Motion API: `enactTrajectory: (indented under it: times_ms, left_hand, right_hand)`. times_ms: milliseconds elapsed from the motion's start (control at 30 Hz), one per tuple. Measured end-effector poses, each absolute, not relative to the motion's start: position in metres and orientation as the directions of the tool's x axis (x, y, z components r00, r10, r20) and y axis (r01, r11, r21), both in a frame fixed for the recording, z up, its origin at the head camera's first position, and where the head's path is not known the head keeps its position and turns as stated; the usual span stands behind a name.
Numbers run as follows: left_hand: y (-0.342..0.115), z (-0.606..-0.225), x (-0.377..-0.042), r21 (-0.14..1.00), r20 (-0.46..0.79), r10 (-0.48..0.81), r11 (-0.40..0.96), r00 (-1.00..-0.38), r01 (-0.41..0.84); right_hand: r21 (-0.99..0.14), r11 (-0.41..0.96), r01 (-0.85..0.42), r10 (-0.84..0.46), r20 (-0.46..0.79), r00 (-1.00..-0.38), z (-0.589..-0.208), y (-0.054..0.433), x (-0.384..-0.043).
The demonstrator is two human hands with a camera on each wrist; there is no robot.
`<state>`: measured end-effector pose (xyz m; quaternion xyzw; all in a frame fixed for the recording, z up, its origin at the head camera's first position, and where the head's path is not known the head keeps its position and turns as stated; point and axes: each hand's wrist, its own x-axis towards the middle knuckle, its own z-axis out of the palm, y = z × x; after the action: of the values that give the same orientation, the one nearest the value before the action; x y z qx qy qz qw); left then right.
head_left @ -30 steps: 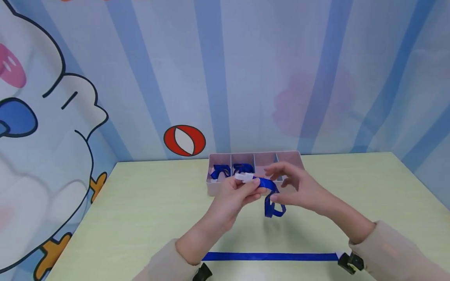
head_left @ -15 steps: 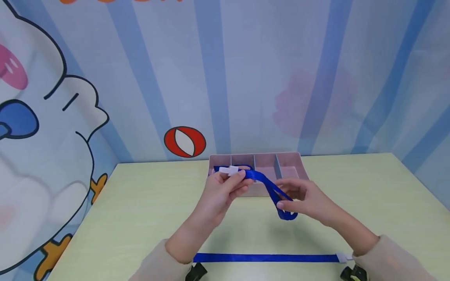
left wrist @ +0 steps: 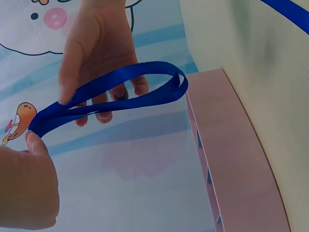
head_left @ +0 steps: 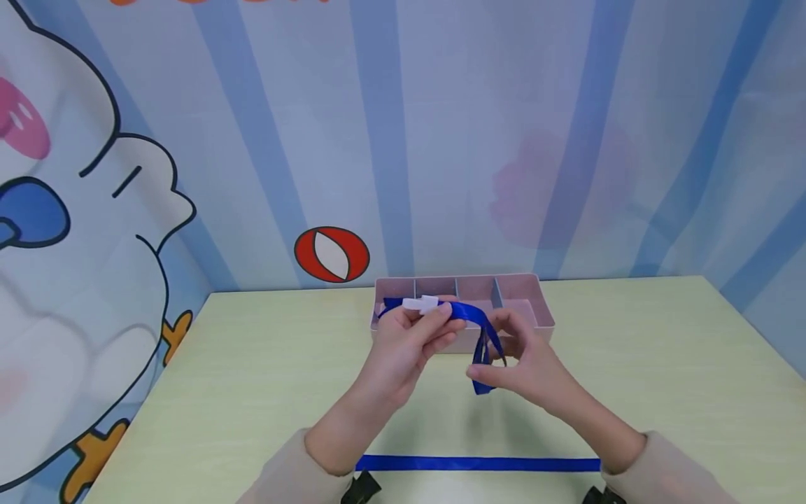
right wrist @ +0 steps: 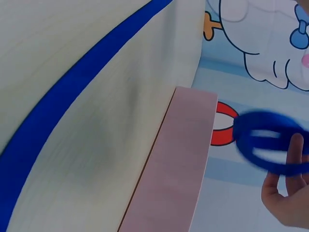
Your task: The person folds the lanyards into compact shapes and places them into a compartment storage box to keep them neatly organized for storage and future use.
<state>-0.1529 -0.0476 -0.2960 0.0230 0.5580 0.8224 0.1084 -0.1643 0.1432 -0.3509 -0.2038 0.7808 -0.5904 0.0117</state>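
Over the front of the pink box, my left hand (head_left: 406,350) pinches a folded blue lanyard (head_left: 469,311) between thumb and fingers, just beside its white plastic clip (head_left: 420,304). From there the looped ribbon bends down to the right. My right hand (head_left: 525,364) curls round these hanging loops, thumb in front and fingers behind. In the left wrist view the ribbon loops (left wrist: 145,99) cross the right hand's fingers, with its thumb at the ribbon's edge. The right wrist view shows the loops (right wrist: 251,128) blurred, with a fingertip over them.
A pink divided box (head_left: 529,301) stands at the table's back edge; blue ribbon (head_left: 392,303) shows in its leftmost compartment. Another blue lanyard (head_left: 478,463) lies stretched straight along the table's front. A printed curtain (head_left: 441,140) hangs behind.
The right hand first stood spread beside the loops, then closed round them and drew them out to the right. Now it has come back left and the loops hang closer to the left hand.
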Motion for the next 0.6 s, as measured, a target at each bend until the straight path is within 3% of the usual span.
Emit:
enactTrajectory:
  times_ms: [133, 467, 600]
  left_hand:
    - [-0.049, -0.296, -0.154, 0.922, -0.078, 0.202, -0.357, -0.976, -0.147]
    - [-0.061, -0.301, -0.159, 0.927, -0.084, 0.153, -0.35, -0.985, -0.134]
    - [-0.072, -0.31, -0.168, 0.946, -0.096, 0.11, -0.299, -0.989, -0.125]
  right_hand:
    - [-0.946, 0.161, -0.279, -0.271, 0.23, -0.935, -0.349, 0.143, -0.166]
    - [-0.922, 0.279, -0.269, -0.247, 0.201, -0.948, -0.354, 0.164, -0.17]
    - [-0.922, 0.182, -0.342, -0.283, 0.285, -0.916, -0.354, 0.18, -0.169]
